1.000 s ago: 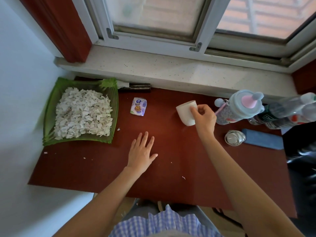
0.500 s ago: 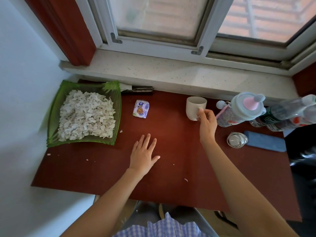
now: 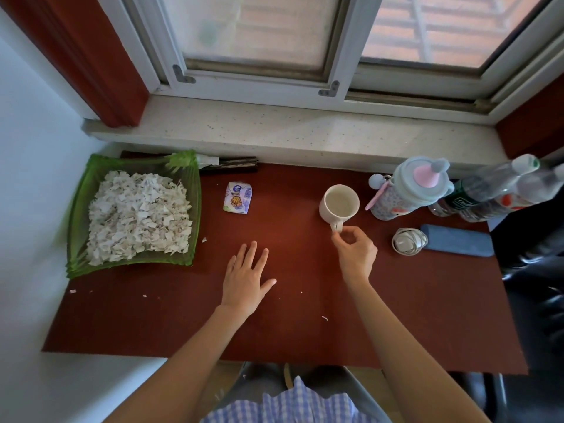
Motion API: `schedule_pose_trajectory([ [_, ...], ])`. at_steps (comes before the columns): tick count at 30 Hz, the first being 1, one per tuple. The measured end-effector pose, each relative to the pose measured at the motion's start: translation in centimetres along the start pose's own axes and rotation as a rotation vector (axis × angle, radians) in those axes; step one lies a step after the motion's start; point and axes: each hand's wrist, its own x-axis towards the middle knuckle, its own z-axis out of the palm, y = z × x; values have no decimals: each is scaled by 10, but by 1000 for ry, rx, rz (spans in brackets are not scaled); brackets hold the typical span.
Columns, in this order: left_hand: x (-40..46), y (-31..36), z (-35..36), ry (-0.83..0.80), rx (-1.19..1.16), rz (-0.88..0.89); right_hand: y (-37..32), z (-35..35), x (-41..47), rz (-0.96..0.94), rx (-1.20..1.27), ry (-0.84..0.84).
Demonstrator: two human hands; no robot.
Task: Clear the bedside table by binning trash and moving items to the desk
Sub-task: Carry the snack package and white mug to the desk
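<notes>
I have the right hand (image 3: pixel 355 254) at the white mug (image 3: pixel 339 206), thumb and forefinger pinched on the tip of its handle, the other fingers curled under. The mug stands upright on the red desk top (image 3: pixel 305 315), mouth up, handle turned toward me, which I judge makes it easy to take again. It sits just beside the pastel children's bottle (image 3: pixel 409 190), close but apart, so it joins the row of items along the window side. My left hand (image 3: pixel 244 283) lies flat on the desk, fingers straight and spread, holding nothing; it seems to steady me. A small printed wrapper (image 3: pixel 237 197) lies between the mug and the green tray (image 3: pixel 195 209) of paper scraps.
</notes>
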Motion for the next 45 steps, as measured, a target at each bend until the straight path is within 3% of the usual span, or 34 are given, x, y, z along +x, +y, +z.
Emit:
schedule_pose_trajectory([
  [22, 0, 1, -1, 18, -20, 0, -20, 10, 31, 1, -73, 39],
  [31, -1, 2, -2, 10, -18, -8, -13, 1, 21, -41, -138, -48],
  [38, 2, 10, -9, -28, 15, -43, 28, -26, -18, -341, -451, -207],
  [45, -9, 18, -23, 48, 84, 47, 43, -62, -47, -411, -605, -227],
])
